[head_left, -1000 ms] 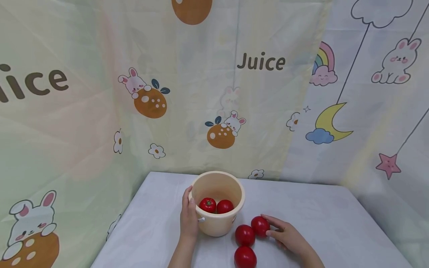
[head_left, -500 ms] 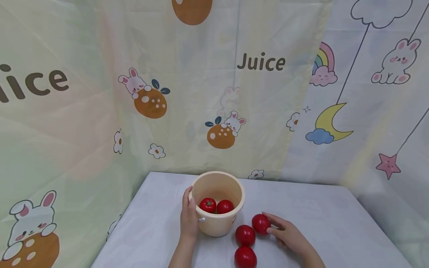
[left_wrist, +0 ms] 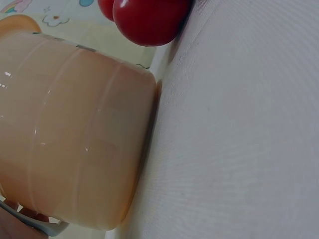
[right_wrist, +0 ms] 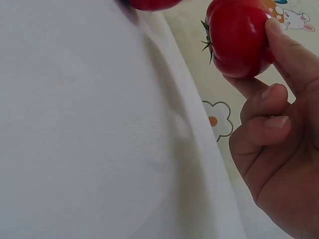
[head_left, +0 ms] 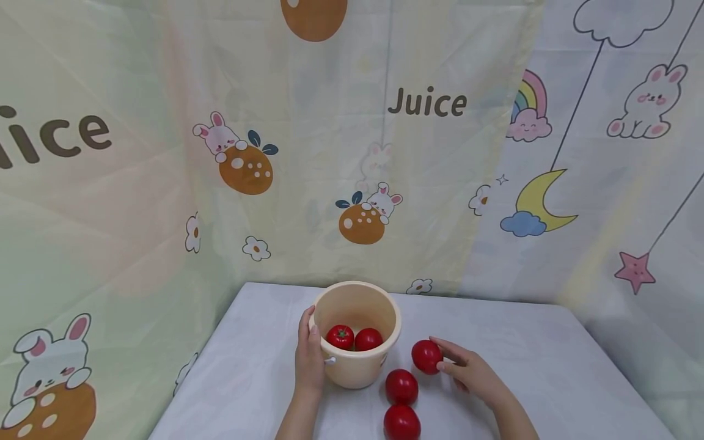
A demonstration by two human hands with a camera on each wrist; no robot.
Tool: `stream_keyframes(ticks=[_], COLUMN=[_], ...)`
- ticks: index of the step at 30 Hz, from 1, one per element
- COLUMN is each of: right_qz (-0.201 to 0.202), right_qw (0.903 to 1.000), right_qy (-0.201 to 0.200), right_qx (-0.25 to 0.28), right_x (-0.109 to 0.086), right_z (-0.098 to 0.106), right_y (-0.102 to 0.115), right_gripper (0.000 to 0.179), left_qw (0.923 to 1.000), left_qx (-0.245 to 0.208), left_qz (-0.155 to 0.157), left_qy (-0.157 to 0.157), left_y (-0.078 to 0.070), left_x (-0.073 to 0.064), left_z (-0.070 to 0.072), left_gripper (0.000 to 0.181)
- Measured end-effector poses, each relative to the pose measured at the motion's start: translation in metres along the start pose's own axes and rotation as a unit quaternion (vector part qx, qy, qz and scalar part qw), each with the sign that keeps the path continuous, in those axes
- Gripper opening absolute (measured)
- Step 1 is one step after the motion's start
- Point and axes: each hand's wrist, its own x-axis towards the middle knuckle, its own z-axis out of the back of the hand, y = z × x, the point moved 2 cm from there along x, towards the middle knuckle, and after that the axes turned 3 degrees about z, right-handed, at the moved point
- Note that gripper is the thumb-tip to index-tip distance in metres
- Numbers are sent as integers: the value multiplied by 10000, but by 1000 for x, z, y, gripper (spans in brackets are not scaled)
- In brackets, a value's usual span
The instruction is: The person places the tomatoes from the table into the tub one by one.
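Note:
My right hand (head_left: 469,371) pinches a red tomato (head_left: 427,357) between thumb and fingers, holding it raised above the table. The right wrist view shows this tomato (right_wrist: 239,37) with its green stem end facing away from the palm. A cream bucket (head_left: 356,370) stands upright to the left, and two red tomatoes, one (head_left: 340,337) with its green stem up and another (head_left: 368,339), lie inside. My left hand (head_left: 310,357) grips the bucket's left side near the rim. Only its fingers (left_wrist: 25,219) by the grey handle (left_wrist: 50,228) appear in the left wrist view.
Two more tomatoes, one (head_left: 401,386) close to the bucket and one (head_left: 402,421) nearer the front, sit on the white-covered table (head_left: 522,342). Printed cloth walls (head_left: 308,134) rise behind and beside the table.
The tomato in my right hand has risen off the table, away from the tomato beside it. My left hand and the bucket stay in place.

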Motion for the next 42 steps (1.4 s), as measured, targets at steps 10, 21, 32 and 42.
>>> stream_keyframes(ticks=[10, 21, 32, 42], right_qz=[261, 701, 1282, 1412], right_qw=[9996, 9970, 9913, 9896], right_qy=[-9, -103, -25, 210], right_qx=[-116, -297, -294, -164], right_x=[5, 14, 21, 26], right_z=[18, 40, 65, 72], right_y=[23, 60, 90, 109], right_gripper=[61, 60, 57, 58], left_qw=[10000, 9999, 9999, 10000], left_qx=[28, 21, 43, -6], left_qz=[81, 115, 154, 80], left_qy=[1, 18, 27, 23], left_y=[1, 0, 1, 2], left_x=[1, 1, 1, 2], left_z=[0, 0, 0, 0], left_gripper=[38, 38, 38, 38])
